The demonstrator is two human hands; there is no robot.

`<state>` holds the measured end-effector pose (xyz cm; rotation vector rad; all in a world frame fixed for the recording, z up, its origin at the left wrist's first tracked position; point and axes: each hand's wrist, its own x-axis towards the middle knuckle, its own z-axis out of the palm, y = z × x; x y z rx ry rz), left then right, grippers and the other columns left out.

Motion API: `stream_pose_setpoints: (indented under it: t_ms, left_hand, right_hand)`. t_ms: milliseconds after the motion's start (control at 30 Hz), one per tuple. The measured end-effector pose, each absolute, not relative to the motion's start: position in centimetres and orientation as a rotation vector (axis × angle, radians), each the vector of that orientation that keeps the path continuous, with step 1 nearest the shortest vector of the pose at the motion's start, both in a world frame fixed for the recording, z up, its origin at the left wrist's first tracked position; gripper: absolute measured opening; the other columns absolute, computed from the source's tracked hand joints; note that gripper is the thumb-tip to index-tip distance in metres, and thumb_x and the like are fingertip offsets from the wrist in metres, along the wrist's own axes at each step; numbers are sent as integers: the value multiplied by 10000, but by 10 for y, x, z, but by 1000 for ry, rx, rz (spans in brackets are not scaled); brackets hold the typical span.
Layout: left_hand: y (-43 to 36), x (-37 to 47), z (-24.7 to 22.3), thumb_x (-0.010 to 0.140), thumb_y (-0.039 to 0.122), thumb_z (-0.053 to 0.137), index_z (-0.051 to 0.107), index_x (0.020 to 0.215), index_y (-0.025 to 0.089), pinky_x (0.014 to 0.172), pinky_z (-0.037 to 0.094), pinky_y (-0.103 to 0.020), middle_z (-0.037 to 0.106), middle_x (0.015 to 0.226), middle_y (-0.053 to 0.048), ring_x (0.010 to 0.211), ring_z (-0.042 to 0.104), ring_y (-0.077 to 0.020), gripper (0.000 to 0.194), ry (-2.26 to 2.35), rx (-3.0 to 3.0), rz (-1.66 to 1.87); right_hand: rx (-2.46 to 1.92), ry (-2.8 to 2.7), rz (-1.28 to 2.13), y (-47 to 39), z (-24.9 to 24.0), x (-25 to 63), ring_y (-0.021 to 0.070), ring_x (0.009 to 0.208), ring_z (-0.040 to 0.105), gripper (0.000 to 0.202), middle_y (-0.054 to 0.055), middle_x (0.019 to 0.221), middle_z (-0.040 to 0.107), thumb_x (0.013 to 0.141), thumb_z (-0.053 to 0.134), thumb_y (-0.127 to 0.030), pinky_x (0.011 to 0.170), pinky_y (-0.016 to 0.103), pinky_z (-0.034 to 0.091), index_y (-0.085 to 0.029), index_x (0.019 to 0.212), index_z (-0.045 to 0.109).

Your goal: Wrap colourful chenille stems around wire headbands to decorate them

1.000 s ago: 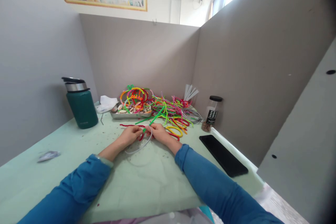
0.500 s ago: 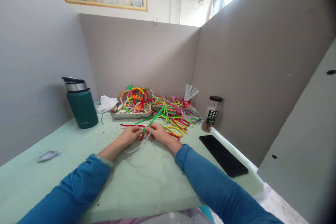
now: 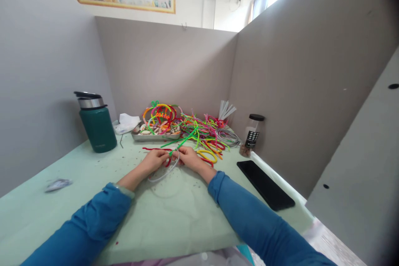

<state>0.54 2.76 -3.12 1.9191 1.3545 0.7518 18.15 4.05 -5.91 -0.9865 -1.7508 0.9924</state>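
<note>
Both hands meet above the middle of the table, fingers pinched together. My left hand (image 3: 156, 159) grips the wound end of a green pipe cleaner (image 3: 187, 136), whose long straight part slants up to the right. In my right hand (image 3: 188, 157) is a grey-white band (image 3: 166, 174), bent in a curve that hangs below the fingers; the green pipe cleaner crosses it there. A red pipe cleaner (image 3: 156, 149) shows behind the left hand, and a bit of red appears under the fingers. The exact contact between fingertips is too small to make out.
Behind the hands, a metal tray (image 3: 156, 137) holds small pieces and finished colourful hoops. A heap of pipe cleaners (image 3: 205, 126) and a coil of grey wire (image 3: 229, 136) lie beside it. A green bottle (image 3: 98, 129) stands left; a jar (image 3: 251, 135) and a black phone (image 3: 264, 184) are right.
Hands and band stay almost in place. The green bit at the left fingertips has shifted slightly, and the long green end sits a touch lower.
</note>
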Motion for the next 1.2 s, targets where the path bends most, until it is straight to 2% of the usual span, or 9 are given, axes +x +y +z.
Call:
stream_pose_setpoints:
  t_ms: [133,367,533,700,1000,1200]
  left_hand:
    - [33,4,-36,758,525,452,480,591,176,432,199,-226,336,435,69,404,274,-71,387,1305,1971,751]
    - [35,4,-36,722,572,474,483,568,171,491,256,-232,428,497,36,493,348,-93,429,1247,2038,780]
    - [34,6,-36,702,581,491,515,575,174,459,231,-234,394,459,45,456,328,-92,427,1307,1985,797]
    - [33,6,-37,727,545,462,534,617,176,450,210,-237,347,440,64,421,292,-87,392,1330,1957,775]
    - [29,5,-30,764,384,412,470,540,184,508,251,-240,417,474,35,477,362,-106,306,1398,2157,716]
    - [30,4,-28,756,404,432,555,616,170,533,268,-234,479,557,24,551,406,-123,299,1314,2282,694]
  right_hand:
    - [-939,-1732,1016,34,-53,180,86,453,451,242,-30,502,501,832,543,-343,454,197,348,-145,697,570]
    - [-885,-1693,1047,26,-45,178,78,430,442,223,-43,509,503,815,553,-302,429,189,332,-159,648,515]
    - [-915,-1717,999,32,-50,180,78,429,438,231,-38,487,491,801,570,-290,437,193,329,-153,618,535]
    - [-947,-1751,944,38,-57,181,82,434,440,236,-30,483,496,794,587,-318,448,200,334,-145,633,575]
    - [-963,-1813,937,36,-55,181,88,488,475,290,-13,529,533,833,548,-385,478,194,349,-141,682,581]
    - [-991,-1819,913,34,-51,181,83,479,469,307,-17,514,526,843,541,-369,484,194,359,-144,635,556]
